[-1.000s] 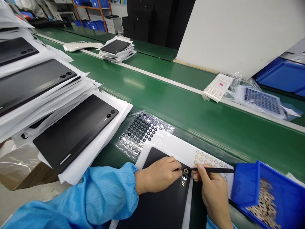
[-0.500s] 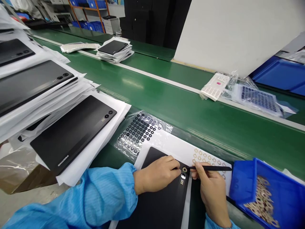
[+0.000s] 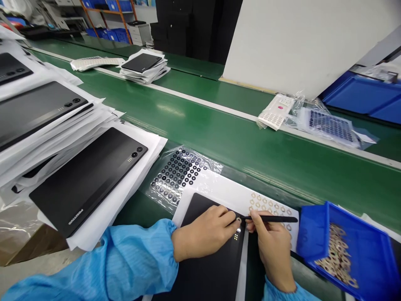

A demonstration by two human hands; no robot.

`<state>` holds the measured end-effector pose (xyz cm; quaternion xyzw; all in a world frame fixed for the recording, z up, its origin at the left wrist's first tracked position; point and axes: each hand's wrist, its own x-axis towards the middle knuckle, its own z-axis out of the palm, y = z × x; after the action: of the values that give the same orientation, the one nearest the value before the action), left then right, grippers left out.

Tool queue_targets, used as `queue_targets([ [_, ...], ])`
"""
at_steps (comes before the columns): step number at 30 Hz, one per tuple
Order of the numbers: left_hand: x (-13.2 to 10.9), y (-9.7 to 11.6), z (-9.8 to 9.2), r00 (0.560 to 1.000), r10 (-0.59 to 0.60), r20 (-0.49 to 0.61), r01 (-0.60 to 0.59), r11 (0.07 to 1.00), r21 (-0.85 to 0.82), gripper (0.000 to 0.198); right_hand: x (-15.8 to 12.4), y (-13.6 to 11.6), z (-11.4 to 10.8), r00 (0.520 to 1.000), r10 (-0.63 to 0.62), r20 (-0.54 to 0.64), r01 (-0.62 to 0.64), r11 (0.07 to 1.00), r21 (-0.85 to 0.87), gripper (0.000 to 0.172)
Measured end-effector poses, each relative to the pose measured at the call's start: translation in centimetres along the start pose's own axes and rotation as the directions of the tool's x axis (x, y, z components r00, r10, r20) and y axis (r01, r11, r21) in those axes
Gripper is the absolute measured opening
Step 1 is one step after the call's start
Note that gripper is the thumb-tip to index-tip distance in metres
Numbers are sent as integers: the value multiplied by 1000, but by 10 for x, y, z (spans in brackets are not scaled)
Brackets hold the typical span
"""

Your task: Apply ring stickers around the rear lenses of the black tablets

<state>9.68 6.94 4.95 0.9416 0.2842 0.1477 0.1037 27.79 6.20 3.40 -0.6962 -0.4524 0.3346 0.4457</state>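
My left hand (image 3: 205, 232) rests on a black back cover (image 3: 209, 267) lying on white paper at the near edge, its fingertips pressed together beside a small ring (image 3: 238, 219) at the cover's camera holes. My right hand (image 3: 272, 246) pinches black tweezers (image 3: 271, 218) whose tip touches that ring. Just behind the hands lies a white sheet of gold rings (image 3: 271, 205).
A clear sheet of black lens rings (image 3: 180, 171) lies left of the hands. Stacks of black covers on white paper (image 3: 78, 175) fill the left. A blue bin of gold rings (image 3: 351, 255) stands at right. The green conveyor belt (image 3: 250, 142) carries another stack (image 3: 142, 65) and bagged sheets (image 3: 328, 125).
Both hands stay at the cover's camera holes, the tweezer tip holding at the ring. My left fingertips have closed in on the ring. The view has drifted a little to the right.
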Motion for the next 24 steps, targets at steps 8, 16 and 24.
queue_targets([
  [8, 3, 19, 0, 997, -60, 57, 51, 987, 153, 30, -4, 2, -2, 999, -44, -27, 44, 999, 15, 41],
  [16, -5, 13, 10, 986, -161, -34, 157, 983, -95, 38, -5, -2, -4, 998, -61, 21, 60, 998, 16, 37],
  [24, -10, 10, 9, 973, -188, -132, 147, 952, -269, 28, -13, -2, -24, 984, -175, 43, 164, 968, 190, 37],
])
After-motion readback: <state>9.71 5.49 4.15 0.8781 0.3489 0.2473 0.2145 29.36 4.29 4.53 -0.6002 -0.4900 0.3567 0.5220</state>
